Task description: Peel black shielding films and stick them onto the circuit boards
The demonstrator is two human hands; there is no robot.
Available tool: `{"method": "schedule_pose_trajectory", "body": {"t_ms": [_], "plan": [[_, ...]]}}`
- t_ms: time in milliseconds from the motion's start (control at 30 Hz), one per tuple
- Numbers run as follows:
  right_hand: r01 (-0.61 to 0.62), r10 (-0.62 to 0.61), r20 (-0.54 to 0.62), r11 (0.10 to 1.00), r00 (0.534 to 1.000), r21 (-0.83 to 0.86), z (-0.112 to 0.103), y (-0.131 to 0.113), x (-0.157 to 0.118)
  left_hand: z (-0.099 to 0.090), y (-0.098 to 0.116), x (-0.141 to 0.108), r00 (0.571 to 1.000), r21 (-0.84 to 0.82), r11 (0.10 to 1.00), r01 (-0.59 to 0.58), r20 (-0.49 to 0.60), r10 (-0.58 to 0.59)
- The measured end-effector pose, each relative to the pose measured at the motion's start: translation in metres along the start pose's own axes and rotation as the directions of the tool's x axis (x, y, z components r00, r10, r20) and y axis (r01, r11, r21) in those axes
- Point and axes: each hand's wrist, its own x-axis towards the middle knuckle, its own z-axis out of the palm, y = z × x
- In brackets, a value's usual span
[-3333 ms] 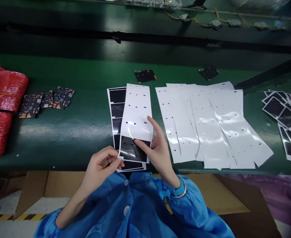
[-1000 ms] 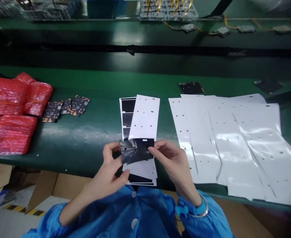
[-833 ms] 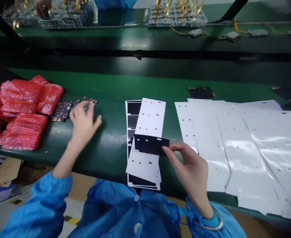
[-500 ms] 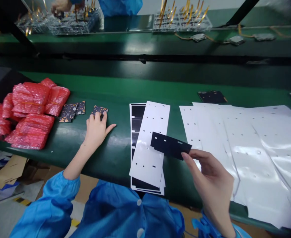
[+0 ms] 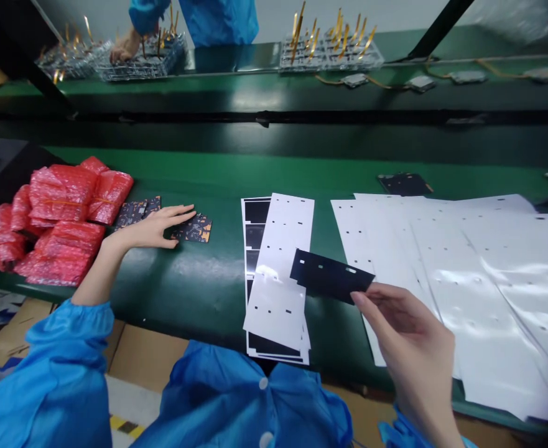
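My right hand (image 5: 408, 336) pinches one end of a thin black die-cut sheet (image 5: 332, 274) with small cut-outs, held above the table just right of the white sheets. My left hand (image 5: 155, 227) reaches over a dark circuit board (image 5: 198, 229), fingers stretched along its upper side and thumb by its lower left edge. The hand hides part of that board. Behind it, more circuit boards (image 5: 132, 213) lie against the red bubble-wrap packets (image 5: 63, 193). A white strip with small holes (image 5: 285, 249) lies askew on a stack of black-and-white sheets (image 5: 257, 211).
Large white perforated sheets (image 5: 441, 261) spread over the right side of the green table (image 5: 199, 292). A dark board (image 5: 404, 183) lies behind them. On the far bench, a co-worker's hand (image 5: 124, 48) is at clear trays; another tray (image 5: 332, 53) holds upright orange strips.
My left hand has swung leftward and flattened; the circuit board by it has shifted down and turned. My right hand has moved slightly right, still holding the black sheet.
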Motion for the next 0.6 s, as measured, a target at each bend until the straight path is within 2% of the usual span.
{"method": "schedule_pose_trajectory", "body": {"t_ms": [67, 133, 233, 267, 333, 433, 500, 600], "plan": [[-0.006, 0.005, 0.009, 0.999, 1.000, 0.033, 0.002, -0.004, 0.003, 0.008, -0.003, -0.007, 0.998, -0.038, 0.999, 0.013, -0.063, -0.015], [-0.005, 0.003, 0.034, 0.998, 0.999, 0.068, 0.005, -0.006, 0.005, 0.021, 0.002, -0.014, 0.978, -0.047, 0.998, 0.051, -0.202, -0.060], [-0.004, -0.009, 0.093, 0.990, 0.996, 0.140, 0.009, -0.009, 0.007, 0.042, 0.035, -0.025, 0.897, -0.063, 0.995, 0.078, -0.431, -0.098], [-0.001, -0.021, 0.124, 0.984, 0.992, 0.176, 0.011, -0.011, 0.007, 0.048, 0.052, -0.029, 0.863, -0.068, 0.997, 0.043, -0.501, -0.072], [0.011, -0.065, 0.191, 0.963, 0.980, 0.269, 0.015, -0.019, 0.006, 0.053, 0.094, -0.033, 0.791, -0.040, 0.994, -0.103, -0.610, 0.058], [0.053, -0.180, 0.285, 0.914, 0.941, 0.403, 0.023, -0.040, 0.002, 0.047, 0.153, -0.034, 0.692, 0.010, 0.936, -0.352, -0.670, 0.268], [0.107, -0.269, 0.315, 0.887, 0.910, 0.448, 0.028, -0.056, -0.001, 0.039, 0.179, -0.032, 0.649, -0.053, 0.876, -0.479, -0.693, 0.314], [0.173, -0.357, 0.349, 0.870, 0.866, 0.462, 0.031, -0.072, -0.006, 0.032, 0.195, -0.027, 0.625, -0.173, 0.801, -0.573, -0.724, 0.291]]}}
